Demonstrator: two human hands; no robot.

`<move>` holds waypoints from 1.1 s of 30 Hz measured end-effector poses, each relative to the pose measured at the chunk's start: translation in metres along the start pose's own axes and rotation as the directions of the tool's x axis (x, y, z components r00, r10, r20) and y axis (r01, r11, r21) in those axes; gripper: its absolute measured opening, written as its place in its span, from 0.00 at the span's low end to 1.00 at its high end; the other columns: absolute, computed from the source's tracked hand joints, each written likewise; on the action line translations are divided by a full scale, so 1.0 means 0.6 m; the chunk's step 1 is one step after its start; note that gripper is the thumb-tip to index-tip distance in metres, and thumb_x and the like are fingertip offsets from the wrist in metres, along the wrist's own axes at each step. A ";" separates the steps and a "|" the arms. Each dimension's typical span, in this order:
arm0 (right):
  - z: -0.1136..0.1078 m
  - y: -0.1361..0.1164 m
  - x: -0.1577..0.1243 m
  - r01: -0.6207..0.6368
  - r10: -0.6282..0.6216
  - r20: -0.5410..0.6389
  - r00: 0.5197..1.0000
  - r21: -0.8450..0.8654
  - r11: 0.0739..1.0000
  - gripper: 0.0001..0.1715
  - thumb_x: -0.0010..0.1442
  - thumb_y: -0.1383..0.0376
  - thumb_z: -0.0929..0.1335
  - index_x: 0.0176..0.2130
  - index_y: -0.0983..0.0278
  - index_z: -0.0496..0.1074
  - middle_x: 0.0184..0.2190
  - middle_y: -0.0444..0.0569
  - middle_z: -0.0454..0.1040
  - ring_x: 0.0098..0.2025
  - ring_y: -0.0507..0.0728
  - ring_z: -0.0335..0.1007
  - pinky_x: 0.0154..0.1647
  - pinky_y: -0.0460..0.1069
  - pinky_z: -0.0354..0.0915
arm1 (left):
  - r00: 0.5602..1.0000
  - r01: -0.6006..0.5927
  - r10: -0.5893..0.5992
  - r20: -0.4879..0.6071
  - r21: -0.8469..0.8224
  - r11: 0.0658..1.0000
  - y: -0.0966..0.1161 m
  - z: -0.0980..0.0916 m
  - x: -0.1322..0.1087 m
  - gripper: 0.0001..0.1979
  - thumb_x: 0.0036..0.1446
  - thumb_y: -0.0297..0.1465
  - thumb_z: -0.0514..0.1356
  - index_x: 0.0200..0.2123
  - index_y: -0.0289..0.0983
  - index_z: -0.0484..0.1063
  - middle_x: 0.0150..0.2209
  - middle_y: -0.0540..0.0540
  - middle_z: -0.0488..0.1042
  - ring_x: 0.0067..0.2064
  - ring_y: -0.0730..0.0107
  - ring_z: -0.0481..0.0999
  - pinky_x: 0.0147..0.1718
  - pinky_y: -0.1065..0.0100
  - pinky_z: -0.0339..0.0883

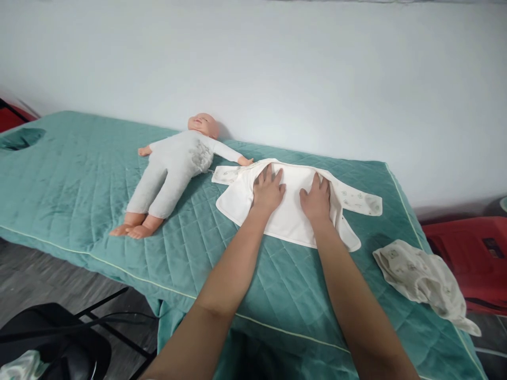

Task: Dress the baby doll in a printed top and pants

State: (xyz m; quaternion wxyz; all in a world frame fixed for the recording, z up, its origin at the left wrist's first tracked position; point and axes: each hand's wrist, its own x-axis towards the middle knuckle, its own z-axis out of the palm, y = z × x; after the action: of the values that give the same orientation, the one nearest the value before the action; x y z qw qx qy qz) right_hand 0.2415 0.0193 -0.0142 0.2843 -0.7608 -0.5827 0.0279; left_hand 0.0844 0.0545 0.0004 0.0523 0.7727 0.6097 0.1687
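Note:
A white baby shirt lies spread on the green quilted bed cover, its front opened out and its patterned sleeves stretched to both sides. My left hand rests flat on the left part of the shirt with fingers spread. On the right part, my right hand lies with its fingers apart, touching the cloth near the collar. To the left a baby doll with a pale cloth body lies on its back, one hand touching the shirt's left sleeve.
The green quilted cover drapes over a long bed against a white wall. A crumpled patterned baby garment lies at the right edge. Red chairs stand to the right, and a black seat is at lower left.

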 end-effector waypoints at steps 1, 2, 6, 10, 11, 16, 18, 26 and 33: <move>0.000 -0.001 0.000 0.007 -0.006 0.014 1.000 -0.011 1.000 0.41 0.64 0.61 0.64 0.70 0.72 0.53 0.69 0.70 0.53 0.70 0.74 0.50 0.69 0.66 0.52 | 1.000 -0.003 0.003 0.006 -0.002 1.000 0.000 0.001 0.000 0.30 0.68 0.42 0.50 0.71 0.46 0.56 0.75 0.41 0.45 0.73 0.41 0.51 0.62 0.39 0.63; -0.001 -0.001 0.000 0.014 -0.014 0.026 1.000 -0.022 1.000 0.40 0.64 0.61 0.63 0.70 0.74 0.53 0.69 0.70 0.53 0.70 0.74 0.50 0.69 0.65 0.52 | 1.000 -0.003 0.003 0.014 -0.006 1.000 0.000 0.002 0.000 0.30 0.68 0.42 0.50 0.71 0.45 0.57 0.75 0.40 0.46 0.72 0.41 0.52 0.62 0.39 0.62; 0.000 -0.002 0.000 0.042 -0.038 0.059 0.998 -0.067 0.997 0.39 0.66 0.59 0.61 0.69 0.78 0.55 0.67 0.73 0.58 0.69 0.74 0.53 0.69 0.64 0.52 | 0.998 0.003 -0.002 0.055 -0.020 1.000 -0.002 0.004 0.000 0.29 0.69 0.43 0.48 0.70 0.45 0.58 0.75 0.41 0.47 0.72 0.43 0.53 0.64 0.40 0.60; 0.006 0.000 -0.001 0.065 -0.060 0.068 0.996 -0.071 0.995 0.36 0.68 0.58 0.60 0.67 0.77 0.57 0.65 0.73 0.62 0.68 0.72 0.57 0.68 0.65 0.54 | 0.996 -0.031 0.033 0.084 -0.022 0.999 -0.004 0.008 0.001 0.29 0.69 0.44 0.46 0.70 0.43 0.59 0.75 0.41 0.48 0.74 0.48 0.51 0.67 0.43 0.57; 0.007 0.000 -0.002 0.070 -0.066 0.068 0.996 -0.069 0.995 0.36 0.68 0.58 0.59 0.67 0.77 0.57 0.65 0.72 0.63 0.67 0.72 0.57 0.67 0.65 0.54 | 0.995 -0.037 0.039 0.088 -0.021 0.999 -0.004 0.009 0.001 0.29 0.70 0.44 0.46 0.70 0.43 0.59 0.75 0.42 0.48 0.74 0.49 0.51 0.67 0.43 0.56; 0.008 0.001 -0.001 0.100 -0.091 0.092 0.992 -0.096 0.990 0.35 0.69 0.58 0.58 0.66 0.78 0.59 0.64 0.73 0.64 0.67 0.72 0.59 0.66 0.64 0.56 | 0.995 -0.059 0.060 0.085 -0.018 0.998 -0.004 0.009 -0.001 0.29 0.70 0.43 0.46 0.70 0.41 0.59 0.74 0.40 0.49 0.74 0.50 0.52 0.68 0.46 0.56; 0.008 0.001 -0.001 0.125 -0.113 0.113 0.987 -0.113 0.986 0.35 0.70 0.58 0.59 0.66 0.78 0.60 0.64 0.73 0.64 0.68 0.72 0.58 0.67 0.64 0.55 | 0.995 -0.071 0.071 0.076 -0.010 0.997 -0.002 0.008 -0.003 0.29 0.70 0.42 0.46 0.70 0.39 0.60 0.74 0.39 0.50 0.73 0.49 0.53 0.68 0.47 0.55; 0.008 0.001 -0.002 0.304 -0.280 0.181 0.943 -0.123 0.945 0.32 0.72 0.59 0.58 0.65 0.77 0.63 0.70 0.70 0.57 0.73 0.68 0.51 0.71 0.62 0.51 | 0.987 -0.148 0.147 0.059 0.027 0.989 0.002 0.006 -0.010 0.29 0.71 0.39 0.43 0.69 0.32 0.61 0.73 0.36 0.54 0.74 0.54 0.52 0.72 0.53 0.46; 0.002 -0.009 -0.005 0.295 -0.238 0.258 0.936 -0.207 0.933 0.35 0.73 0.55 0.56 0.69 0.73 0.59 0.73 0.66 0.52 0.75 0.69 0.46 0.72 0.62 0.48 | 0.978 -0.194 0.188 0.086 0.062 0.979 0.003 0.007 -0.010 0.29 0.72 0.38 0.42 0.69 0.32 0.60 0.73 0.35 0.53 0.74 0.49 0.51 0.72 0.51 0.45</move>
State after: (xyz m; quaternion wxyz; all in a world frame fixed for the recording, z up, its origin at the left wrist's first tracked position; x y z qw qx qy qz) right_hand 0.2357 0.0181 -0.0137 0.1215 -0.6948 -0.7088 0.0050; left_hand 0.0866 0.0489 -0.0043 0.0330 0.8352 0.5355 0.1207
